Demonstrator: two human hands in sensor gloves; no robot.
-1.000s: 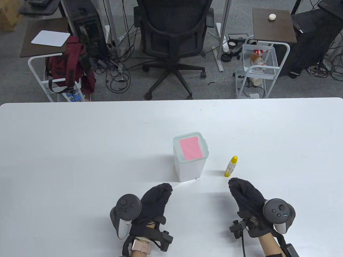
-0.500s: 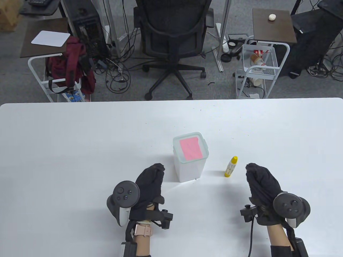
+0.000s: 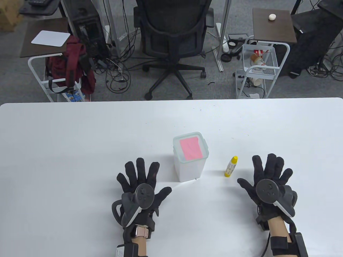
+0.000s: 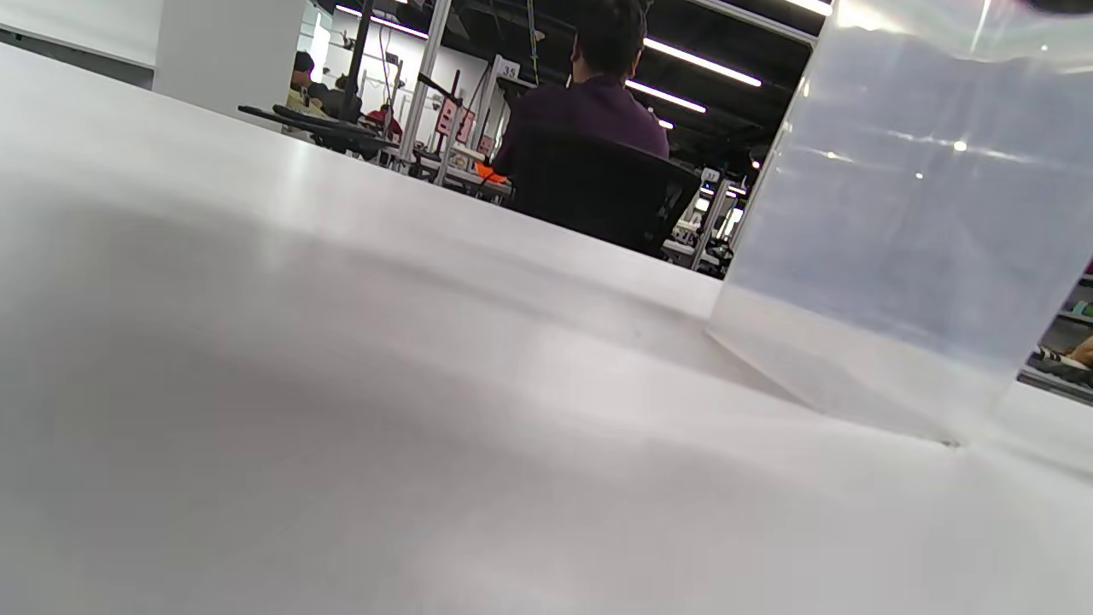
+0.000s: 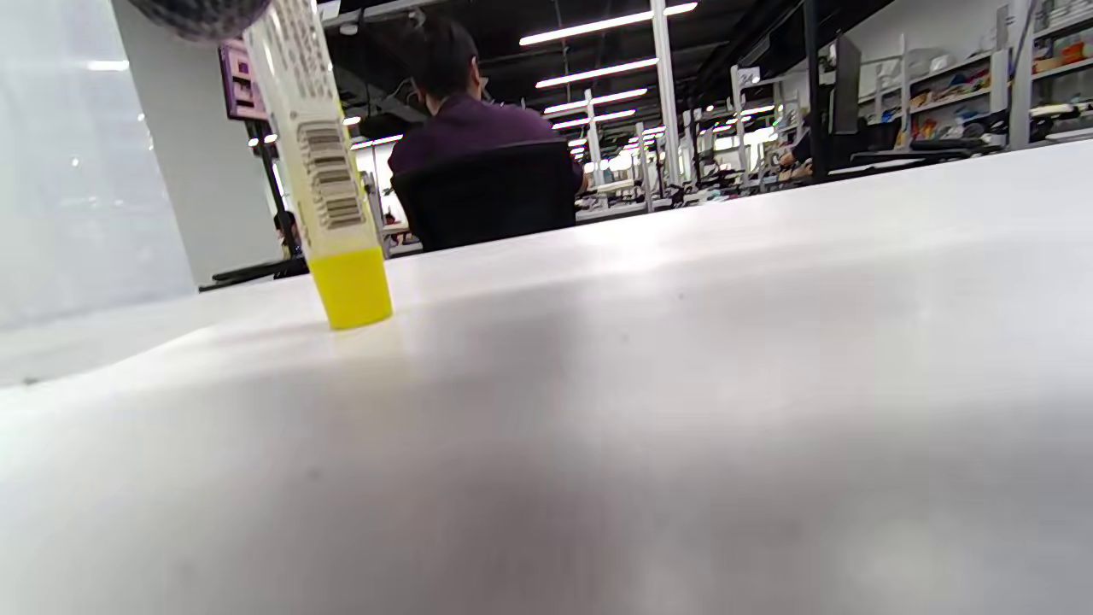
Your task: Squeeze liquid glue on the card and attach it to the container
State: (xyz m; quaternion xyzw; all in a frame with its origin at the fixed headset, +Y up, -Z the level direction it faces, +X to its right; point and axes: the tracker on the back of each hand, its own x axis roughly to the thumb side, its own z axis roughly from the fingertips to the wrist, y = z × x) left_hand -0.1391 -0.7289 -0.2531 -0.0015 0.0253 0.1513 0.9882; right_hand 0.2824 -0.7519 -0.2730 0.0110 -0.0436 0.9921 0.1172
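A translucent white container stands upright mid-table with a pink card lying flat on its lid. It also shows in the left wrist view. A yellow-capped glue bottle stands upright to its right, close in the right wrist view. My left hand lies flat on the table with fingers spread, left of the container and apart from it. My right hand lies flat with fingers spread, right of the bottle. Both hands hold nothing.
The white table spans the view. Beyond its far edge stand an office chair, a side cart with a red bag at left and a wire cart at right.
Both hands moved forward and apart from curled, edge-on poses, then turned palm down and spread their fingers flat on the table. The container, card and bottle have not moved.
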